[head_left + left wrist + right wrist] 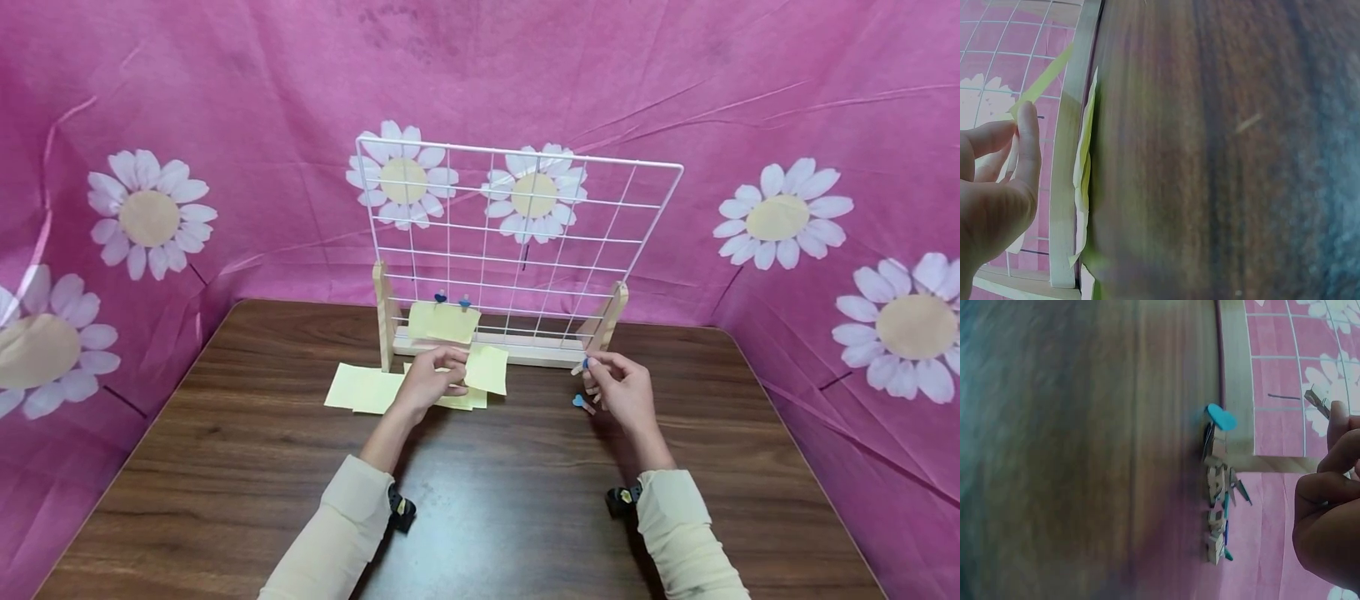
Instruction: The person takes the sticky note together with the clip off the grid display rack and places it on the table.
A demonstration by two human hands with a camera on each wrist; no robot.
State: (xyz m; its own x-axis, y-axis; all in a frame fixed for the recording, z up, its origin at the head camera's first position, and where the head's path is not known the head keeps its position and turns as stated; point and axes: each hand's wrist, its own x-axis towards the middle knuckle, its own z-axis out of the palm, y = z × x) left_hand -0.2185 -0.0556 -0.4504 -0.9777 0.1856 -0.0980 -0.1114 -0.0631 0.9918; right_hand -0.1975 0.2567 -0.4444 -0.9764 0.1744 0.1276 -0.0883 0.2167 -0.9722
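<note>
My left hand (427,383) pinches a yellow sticky note (487,369) between thumb and fingertips, in front of the wire grid's lower part. In the left wrist view that note (1047,78) appears nearly edge-on. Another yellow note (442,323) hangs on the white wire grid (517,152) under two small clothespins, one dark blue (440,297) and one lighter blue (465,302). To the right, my right hand (628,393) pinches a small wooden clothespin (1317,403) with a blue top, held near the grid's right foot. Its fingers partly hide it.
More yellow notes (352,387) lie on the brown table (510,500) beneath and beside the left hand. Several small clothespins (1216,484), one with a light blue heart (1221,417), lie below the right hand. Wooden feet (384,321) support the grid; pink flowered cloth (285,100) hangs behind.
</note>
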